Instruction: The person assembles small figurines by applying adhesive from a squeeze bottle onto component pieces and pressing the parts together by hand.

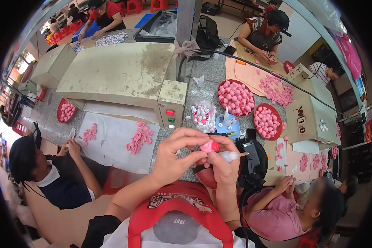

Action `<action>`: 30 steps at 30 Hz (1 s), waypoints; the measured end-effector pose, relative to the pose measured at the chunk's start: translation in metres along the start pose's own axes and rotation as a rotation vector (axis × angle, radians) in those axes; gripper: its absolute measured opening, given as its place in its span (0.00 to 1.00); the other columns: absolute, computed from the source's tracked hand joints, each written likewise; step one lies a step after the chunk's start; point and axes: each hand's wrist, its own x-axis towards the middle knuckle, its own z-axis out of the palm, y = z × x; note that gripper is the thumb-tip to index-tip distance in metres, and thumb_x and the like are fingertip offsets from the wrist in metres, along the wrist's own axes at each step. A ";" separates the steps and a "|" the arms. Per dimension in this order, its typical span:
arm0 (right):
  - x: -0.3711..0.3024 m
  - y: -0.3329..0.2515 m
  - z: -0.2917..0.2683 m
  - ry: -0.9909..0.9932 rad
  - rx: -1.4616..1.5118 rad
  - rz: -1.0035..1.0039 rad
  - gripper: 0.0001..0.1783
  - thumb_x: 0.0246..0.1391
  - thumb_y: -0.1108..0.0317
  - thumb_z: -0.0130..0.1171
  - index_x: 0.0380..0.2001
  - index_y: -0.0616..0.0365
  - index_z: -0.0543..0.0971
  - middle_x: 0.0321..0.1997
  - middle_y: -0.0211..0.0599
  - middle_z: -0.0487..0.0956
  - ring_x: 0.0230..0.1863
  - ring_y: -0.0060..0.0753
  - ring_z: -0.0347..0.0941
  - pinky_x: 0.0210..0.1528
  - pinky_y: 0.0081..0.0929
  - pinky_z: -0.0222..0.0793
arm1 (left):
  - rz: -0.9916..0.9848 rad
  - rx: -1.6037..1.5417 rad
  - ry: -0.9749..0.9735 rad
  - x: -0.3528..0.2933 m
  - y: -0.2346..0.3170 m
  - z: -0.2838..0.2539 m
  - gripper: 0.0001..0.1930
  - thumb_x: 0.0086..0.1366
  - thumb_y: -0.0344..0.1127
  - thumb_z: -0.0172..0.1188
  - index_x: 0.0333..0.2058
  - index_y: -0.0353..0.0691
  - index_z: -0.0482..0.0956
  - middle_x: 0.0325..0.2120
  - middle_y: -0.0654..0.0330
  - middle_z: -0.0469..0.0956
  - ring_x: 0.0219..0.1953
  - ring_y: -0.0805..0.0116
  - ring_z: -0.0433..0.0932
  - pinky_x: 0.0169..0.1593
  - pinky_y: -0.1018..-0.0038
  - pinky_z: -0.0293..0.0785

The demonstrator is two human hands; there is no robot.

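In front of my chest, my left hand (pixel 178 155) pinches a small pink ball (pixel 206 147) with a red part on its right side. The thumb and fingertips of my right hand (pixel 224 169) press on the same ball from the other side. A small translucent squeeze bottle (pixel 230 156) with a thin nozzle is tucked in my right hand, its tip pointing right. Just beyond my hands are a blue tray (pixel 232 131) with another nozzle bottle and a clear bag (pixel 203 116) of small white, red and blue pieces.
Red baskets (pixel 282 131) of pink balls stand beyond my right hand. A beige machine (pixel 111 70) fills the far left, with pink flat pieces (pixel 140 138) on white paper before it. A phone (pixel 251 152) on a black mount sits close right. Co-workers (pixel 53 169) sit on both sides.
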 end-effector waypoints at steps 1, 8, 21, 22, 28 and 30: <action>0.001 0.001 -0.001 -0.010 0.001 -0.009 0.19 0.42 0.81 0.55 0.42 0.65 0.70 0.35 0.42 0.75 0.28 0.24 0.74 0.23 0.13 0.68 | -0.045 -0.096 -0.008 0.000 -0.001 0.000 0.12 0.49 0.21 0.60 0.36 0.33 0.76 0.38 0.54 0.71 0.40 0.69 0.71 0.41 0.77 0.69; 0.006 0.009 -0.008 -0.084 -0.094 -0.188 0.17 0.39 0.82 0.59 0.37 0.67 0.72 0.38 0.46 0.74 0.33 0.27 0.73 0.27 0.16 0.70 | -0.067 -0.333 -0.004 -0.002 -0.011 0.002 0.07 0.50 0.21 0.59 0.31 0.33 0.77 0.37 0.54 0.70 0.40 0.69 0.71 0.44 0.75 0.68; 0.007 0.051 0.000 -0.222 0.780 0.387 0.16 0.47 0.69 0.54 0.41 0.61 0.69 0.38 0.44 0.73 0.35 0.31 0.72 0.27 0.21 0.69 | 0.090 0.155 0.149 -0.013 -0.006 -0.002 0.21 0.42 0.27 0.66 0.38 0.35 0.74 0.41 0.52 0.72 0.42 0.63 0.71 0.44 0.74 0.67; 0.008 0.052 0.002 -0.222 0.792 0.409 0.16 0.47 0.69 0.54 0.41 0.61 0.69 0.38 0.43 0.74 0.34 0.31 0.72 0.26 0.20 0.69 | 0.038 0.099 0.151 -0.015 -0.007 -0.005 0.21 0.42 0.27 0.66 0.39 0.35 0.74 0.40 0.52 0.73 0.41 0.63 0.72 0.43 0.75 0.68; 0.010 0.038 0.038 -0.041 -0.126 0.230 0.16 0.49 0.71 0.51 0.43 0.64 0.69 0.35 0.39 0.74 0.27 0.22 0.71 0.23 0.16 0.67 | -0.017 0.154 0.217 -0.024 -0.009 -0.037 0.21 0.46 0.27 0.64 0.42 0.36 0.74 0.36 0.54 0.74 0.39 0.64 0.74 0.41 0.75 0.70; 0.010 0.036 0.058 0.001 -0.155 0.211 0.15 0.49 0.73 0.51 0.42 0.64 0.69 0.34 0.38 0.74 0.26 0.20 0.71 0.22 0.13 0.65 | -0.003 0.176 0.270 -0.029 -0.007 -0.046 0.22 0.45 0.26 0.64 0.42 0.35 0.74 0.37 0.54 0.73 0.39 0.64 0.73 0.42 0.75 0.70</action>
